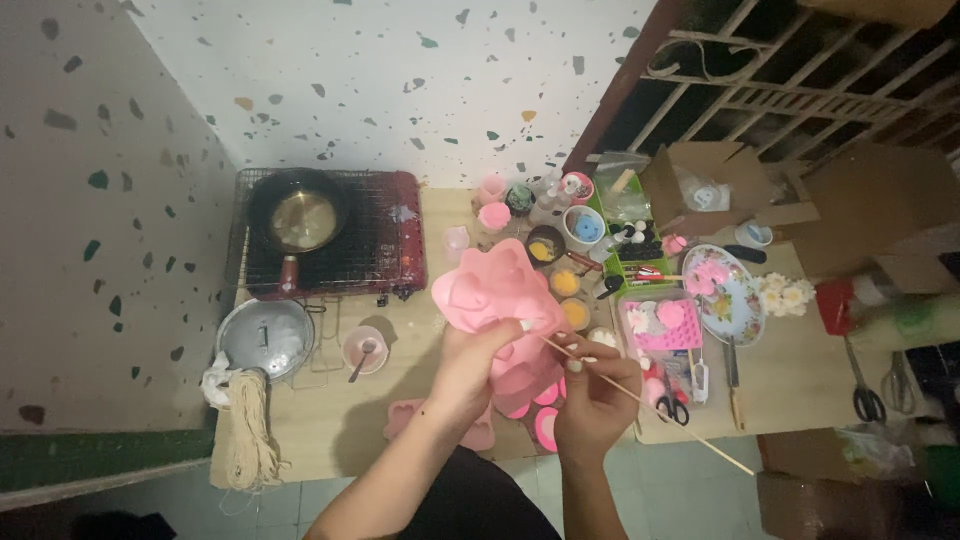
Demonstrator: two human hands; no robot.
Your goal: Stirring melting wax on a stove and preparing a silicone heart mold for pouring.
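The left hand (470, 368) grips a pink silicone mould (497, 292) from below, holding it tilted up above the middle of the wooden surface (330, 425), with its bumpy underside facing the camera; the right hand (597, 392) is closed around a thin wooden skewer (640, 400), pinching it near one end so that the tip touches the mould's right edge while the rest of the stick slants down to the right past the near edge of the surface. Just under the hands, more pink mould pieces (545, 425) lie on the surface, and a flat pink mould (405, 415) sits to the near left of the left forearm. To the left of that, a small pink bowl with a spoon (364, 350) stands near a round metal lid (266, 336), and a bundle of pale string (245, 430) hangs over the near left corner. Farther back on the left, a dark pan with pale liquid (300, 218) rests on a red portable stove (385, 235). Beyond the mould, several small cups of yellow and orange stuff (565, 285) stand in a row, with pink cups and jars (493, 215) behind them. To the right lie a pink tray of small shapes (660, 325), a patterned plate (725, 285) with pink flowers, black-handled scissors (672, 408), and an open cardboard box (700, 185) at the far right
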